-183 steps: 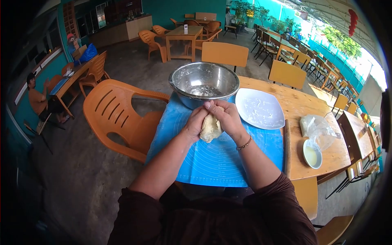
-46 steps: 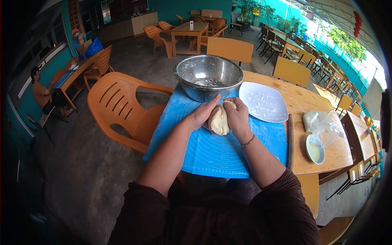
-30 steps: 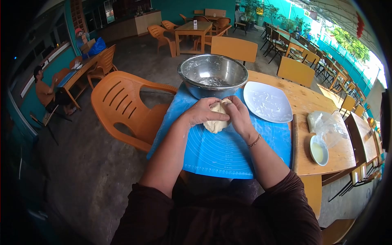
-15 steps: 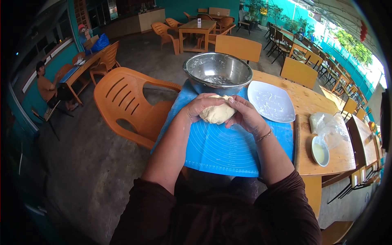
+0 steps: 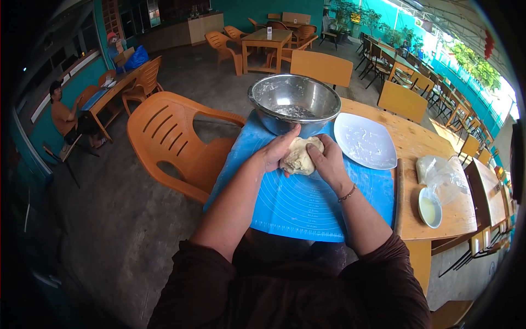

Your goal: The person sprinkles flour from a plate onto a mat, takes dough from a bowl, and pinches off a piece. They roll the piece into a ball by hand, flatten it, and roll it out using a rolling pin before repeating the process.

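A lump of pale dough (image 5: 298, 158) is held between my two hands, over a blue baking mat (image 5: 290, 205) printed with rings and a ruler edge. My left hand (image 5: 278, 149) cups the dough from the left, its thumb pointing up and fingertips showing below. From the right, my right hand (image 5: 330, 163) wraps round it, with the thumb pressed into the top. Just beyond the dough stands a steel mixing bowl (image 5: 296, 98), its inside smeared with flour. Right of the bowl lies a white plate (image 5: 365, 141) dusted with flour.
On the wooden table (image 5: 408, 129) at right are a clear plastic bag (image 5: 441, 175) and a small bowl (image 5: 430, 208) of pale yellow liquid. An orange plastic chair (image 5: 178, 145) stands close at left. Farther left, a person (image 5: 68, 118) sits by another table.
Both hands have turned and reshaped the dough, shifting it slightly right. My left thumb now points upward, and the right thumb presses into the dough. The view has shifted slightly.
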Demonstrator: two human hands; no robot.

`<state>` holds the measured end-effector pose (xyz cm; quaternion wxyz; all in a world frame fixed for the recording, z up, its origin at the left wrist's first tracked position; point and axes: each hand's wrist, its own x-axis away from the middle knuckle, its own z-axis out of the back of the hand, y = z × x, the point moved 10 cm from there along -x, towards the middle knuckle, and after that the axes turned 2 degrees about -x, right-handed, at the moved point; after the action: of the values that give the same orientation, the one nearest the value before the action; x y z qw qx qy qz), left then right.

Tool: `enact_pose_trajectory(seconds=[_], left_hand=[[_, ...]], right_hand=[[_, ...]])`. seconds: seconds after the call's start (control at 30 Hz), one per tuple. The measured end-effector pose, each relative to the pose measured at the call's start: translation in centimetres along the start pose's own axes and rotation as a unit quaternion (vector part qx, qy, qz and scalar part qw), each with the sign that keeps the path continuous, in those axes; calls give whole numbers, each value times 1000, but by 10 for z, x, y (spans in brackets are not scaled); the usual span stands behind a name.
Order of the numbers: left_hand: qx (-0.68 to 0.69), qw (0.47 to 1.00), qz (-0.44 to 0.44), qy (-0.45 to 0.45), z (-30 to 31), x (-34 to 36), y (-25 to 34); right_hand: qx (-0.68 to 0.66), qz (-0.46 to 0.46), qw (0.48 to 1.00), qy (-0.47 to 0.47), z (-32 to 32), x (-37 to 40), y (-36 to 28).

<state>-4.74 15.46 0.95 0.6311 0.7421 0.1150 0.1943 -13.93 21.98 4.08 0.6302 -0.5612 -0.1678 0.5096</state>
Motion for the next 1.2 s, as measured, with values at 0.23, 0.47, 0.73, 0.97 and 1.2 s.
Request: enact_pose_trajectory(seconds=[0.23, 0.47, 0.73, 0.97, 1.2], left_hand=[[-29, 999, -5, 17, 28, -3, 0], [-249, 936, -145, 203, 50, -3, 28], [-251, 957, -133, 64, 12, -6, 14], [-491, 863, -102, 63, -20, 29, 45], [-495, 838, 30, 229, -7, 89, 64]], right_hand=[[-298, -204, 932, -41, -19, 11, 18], [-248, -227, 940, -57, -27, 12, 37], [-197, -181, 962, -48, -23, 11, 25], [-236, -96, 965, -58, -36, -5, 48], [-195, -118, 973, -43, -18, 14, -7]])
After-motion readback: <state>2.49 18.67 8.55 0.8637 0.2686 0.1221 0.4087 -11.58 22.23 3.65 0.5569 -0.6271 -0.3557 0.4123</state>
